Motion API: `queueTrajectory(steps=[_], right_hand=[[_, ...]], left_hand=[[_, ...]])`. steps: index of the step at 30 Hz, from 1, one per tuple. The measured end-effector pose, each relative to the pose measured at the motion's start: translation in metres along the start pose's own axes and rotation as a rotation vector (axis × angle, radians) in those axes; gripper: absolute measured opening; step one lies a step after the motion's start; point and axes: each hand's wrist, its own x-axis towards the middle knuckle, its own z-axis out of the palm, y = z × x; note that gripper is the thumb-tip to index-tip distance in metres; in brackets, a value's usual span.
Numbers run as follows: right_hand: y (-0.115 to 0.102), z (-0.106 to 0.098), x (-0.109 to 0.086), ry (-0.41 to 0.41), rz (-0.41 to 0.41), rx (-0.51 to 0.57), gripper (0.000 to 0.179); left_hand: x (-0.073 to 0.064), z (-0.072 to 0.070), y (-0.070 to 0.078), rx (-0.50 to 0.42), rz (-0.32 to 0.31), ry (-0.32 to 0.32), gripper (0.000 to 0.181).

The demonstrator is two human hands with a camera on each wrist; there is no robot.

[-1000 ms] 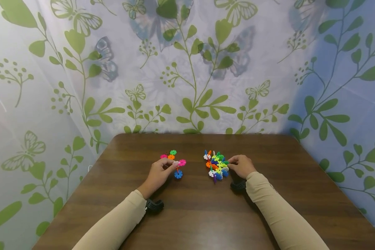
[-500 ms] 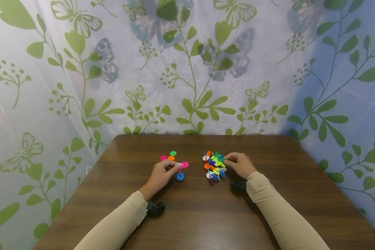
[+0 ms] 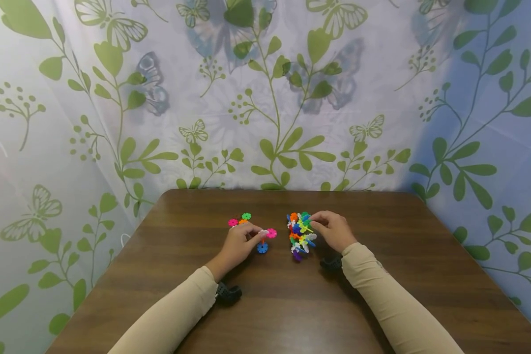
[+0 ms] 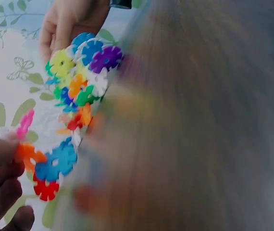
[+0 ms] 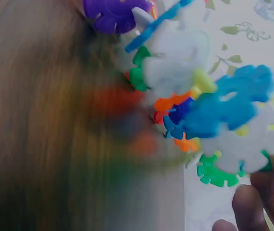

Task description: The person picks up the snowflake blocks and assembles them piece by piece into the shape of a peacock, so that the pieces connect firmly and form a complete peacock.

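Observation:
My left hand (image 3: 236, 244) pinches a small chain of linked flower-shaped plastic discs between thumb and fingers. In that chain a pink disc (image 3: 272, 233) and a blue disc (image 3: 262, 248) stick out past the fingertips. The left wrist view adds an orange disc (image 4: 29, 155) and a red disc (image 4: 46, 189). To the right, my right hand (image 3: 335, 231) pinches the upper right side of a bigger cluster of interlocked flower discs (image 3: 302, 227) in many colours. Up close, white and blue discs (image 5: 228, 103) of that cluster cover part of the right fingertips.
Beyond my left hand lie several more discs, among them a green disc (image 3: 246, 216) and a pink disc (image 3: 233, 222). Everything is on a brown wooden table (image 3: 274, 305). A cloth with leaves and butterflies (image 3: 230, 108) hangs along the table's far edge.
My left hand has moved right with its small chain, closer to the cluster. My right hand has shifted left and slightly away from me, and the cluster has turned and moved left.

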Motion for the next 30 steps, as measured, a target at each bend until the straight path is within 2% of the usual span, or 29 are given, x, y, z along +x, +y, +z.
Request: queueTrajectory(steps=[6,14,18,26,30], right_hand=[[-0.009,0.012,0.006,0.033,-0.029,0.014,0.011],[-0.020,0.021,0.012,0.025,-0.047,0.032,0.015],[-0.022,0.023,0.015,0.022,-0.057,0.025,0.015],[-0.026,0.025,0.021,0.025,-0.088,0.020,0.014],[-0.028,0.026,0.023,0.014,-0.086,0.020,0.014]], left_hand=[[0.012,0.015,0.006,0.089,0.028,0.013,0.008],[0.016,0.028,0.008,0.153,-0.021,0.028,0.010],[0.017,0.030,0.008,0.163,-0.032,0.026,0.012],[0.024,0.027,0.012,0.204,-0.005,0.008,0.012],[0.026,0.027,0.014,0.199,-0.012,0.001,0.013]])
